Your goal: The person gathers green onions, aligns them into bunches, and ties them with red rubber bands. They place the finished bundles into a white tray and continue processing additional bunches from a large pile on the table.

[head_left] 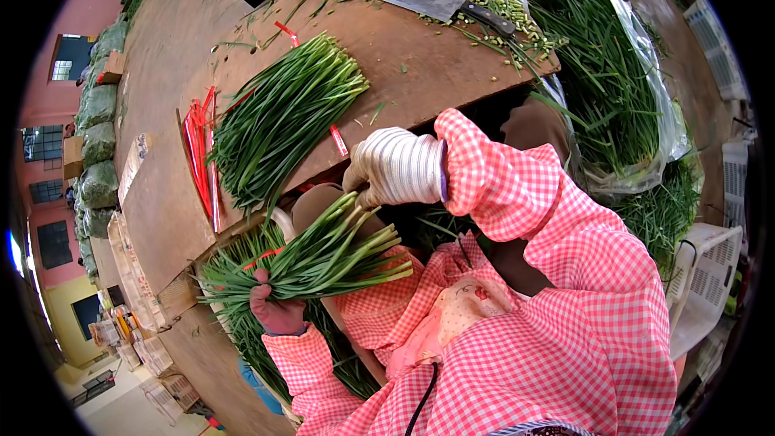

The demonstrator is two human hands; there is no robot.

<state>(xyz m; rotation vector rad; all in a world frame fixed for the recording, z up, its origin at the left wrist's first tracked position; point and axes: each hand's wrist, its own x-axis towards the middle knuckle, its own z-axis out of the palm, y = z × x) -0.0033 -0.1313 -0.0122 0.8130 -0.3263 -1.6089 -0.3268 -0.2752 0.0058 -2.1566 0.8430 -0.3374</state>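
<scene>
A loose bunch of long green chives [323, 257] lies across my lap side, with pale cut stems pointing right. My left hand [276, 307], in a dark maroon glove, is closed round its leafy part. At the upper stem ends, my right hand [391, 168], in a striped knit glove with tan fingers, pinches a few stems; its fingertips are partly hidden. On the board beyond lies a larger bunch of chives [291, 117], resting over a red tie strip [338, 140]. More red tie strips [199, 157] lie left of it.
A wide knife [428, 2] lies on the wooden board [387, 73] among chopped stem bits. To the right stands a clear plastic bag [638, 173] full of chives. A white plastic crate [701, 295] is at the far right. Loose chives [262, 339] lie below my left hand.
</scene>
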